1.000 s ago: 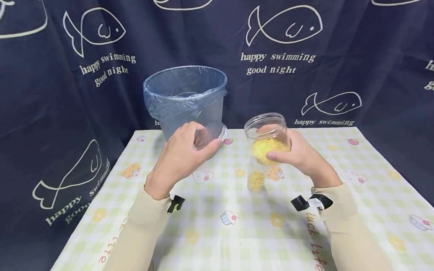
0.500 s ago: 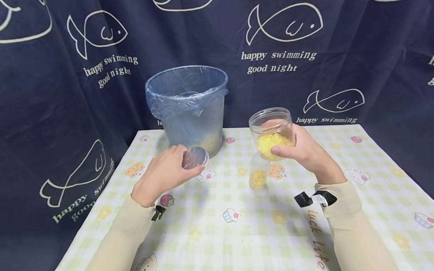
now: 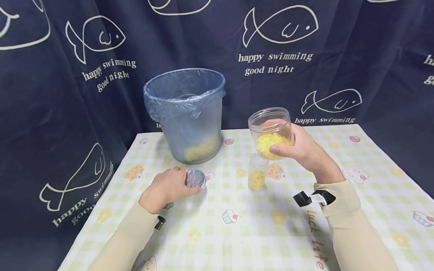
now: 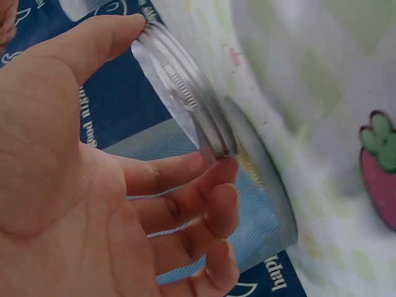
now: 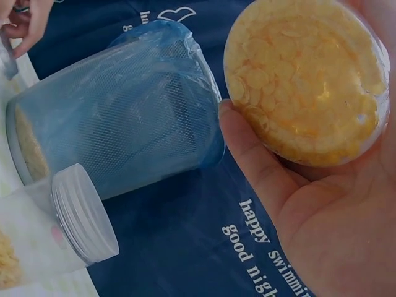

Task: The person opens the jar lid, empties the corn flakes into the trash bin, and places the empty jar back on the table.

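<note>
Navy-blue curtain (image 3: 212,39) with white fish drawings and lettering fills the top of the head view, above one green-and-white checked tablecloth (image 3: 208,246). We count one translucent bin with a blue plastic liner (image 3: 190,124), left of the upper centre, and two clear, round plastic jars. Left of centre, the left hand (image 3: 168,188) pinches one round, clear lid (image 3: 196,178), the fingers parted just by its width. Right of centre, the right hand (image 3: 303,145) curls around the larger, open-topped jar (image 3: 256,134) of yellow flakes (image 3: 267,143), holding it upright. We find the smaller jar (image 3: 256,170), with yellow pieces, standing just below it.

From the left wrist, we see the thumb at the lid's upper edge and fingertips at its lower edge, the remaining fingers bent.

From the right wrist, we see the larger jar's base, upper right, gripped; some fingers are hidden. The smaller jar, lower left, wears its ridged cap (image 5: 86,213).
</note>
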A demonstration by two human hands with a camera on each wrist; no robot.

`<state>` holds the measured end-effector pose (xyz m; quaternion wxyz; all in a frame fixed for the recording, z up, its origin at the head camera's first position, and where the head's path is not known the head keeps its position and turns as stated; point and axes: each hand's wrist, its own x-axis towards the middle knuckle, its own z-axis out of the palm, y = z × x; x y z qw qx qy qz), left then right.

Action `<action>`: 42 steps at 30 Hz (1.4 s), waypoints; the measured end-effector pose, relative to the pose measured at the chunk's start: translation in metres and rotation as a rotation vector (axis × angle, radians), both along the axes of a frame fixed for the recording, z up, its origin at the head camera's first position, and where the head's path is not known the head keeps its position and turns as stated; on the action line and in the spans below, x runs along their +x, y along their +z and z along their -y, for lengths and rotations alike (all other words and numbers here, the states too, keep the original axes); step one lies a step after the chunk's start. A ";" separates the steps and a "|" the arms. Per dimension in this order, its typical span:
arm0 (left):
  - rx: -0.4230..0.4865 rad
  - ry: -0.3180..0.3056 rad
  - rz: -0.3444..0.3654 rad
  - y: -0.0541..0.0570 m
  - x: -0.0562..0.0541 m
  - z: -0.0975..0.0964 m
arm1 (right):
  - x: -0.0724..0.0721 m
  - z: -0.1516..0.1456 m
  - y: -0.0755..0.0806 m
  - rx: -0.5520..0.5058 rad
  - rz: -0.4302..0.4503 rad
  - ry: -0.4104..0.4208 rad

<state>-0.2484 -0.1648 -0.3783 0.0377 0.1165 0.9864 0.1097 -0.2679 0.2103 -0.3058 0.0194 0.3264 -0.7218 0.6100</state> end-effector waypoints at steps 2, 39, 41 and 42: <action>-0.027 0.007 0.025 -0.005 0.001 -0.001 | -0.001 0.001 -0.001 0.006 0.001 -0.005; -0.156 0.046 0.103 -0.024 -0.012 -0.015 | -0.005 -0.003 0.002 0.025 -0.020 -0.022; -0.151 0.050 0.117 -0.025 -0.011 -0.015 | -0.005 -0.004 0.000 0.027 -0.013 -0.022; -0.149 0.051 0.124 -0.026 -0.010 -0.015 | -0.005 -0.004 -0.001 0.029 -0.011 -0.021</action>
